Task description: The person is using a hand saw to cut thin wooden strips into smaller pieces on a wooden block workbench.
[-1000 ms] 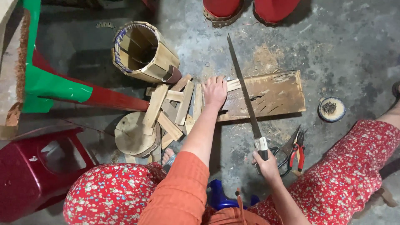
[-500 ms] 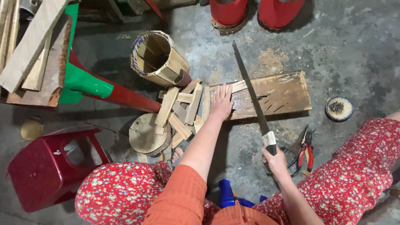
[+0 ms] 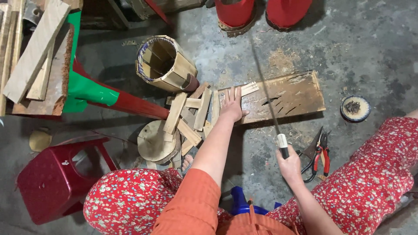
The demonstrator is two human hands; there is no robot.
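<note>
My left hand presses flat on thin bamboo slats lying on the left end of a scarred wooden board on the floor. My right hand grips the handle of a long thin-bladed knife; its blade is raised edge-on over the board, pointing away from me. A loose heap of cut bamboo strips lies just left of my left hand, partly resting on a round wooden block.
A cylindrical bamboo-slat container lies on its side behind the strips. A red plastic stool stands at the left, planks at far left. Red-handled pliers and a small dish of nails lie at the right.
The knife has swung upright so its blade now shows edge-on above the board. My left hand stays pressed on the slats; the view has shifted a little.
</note>
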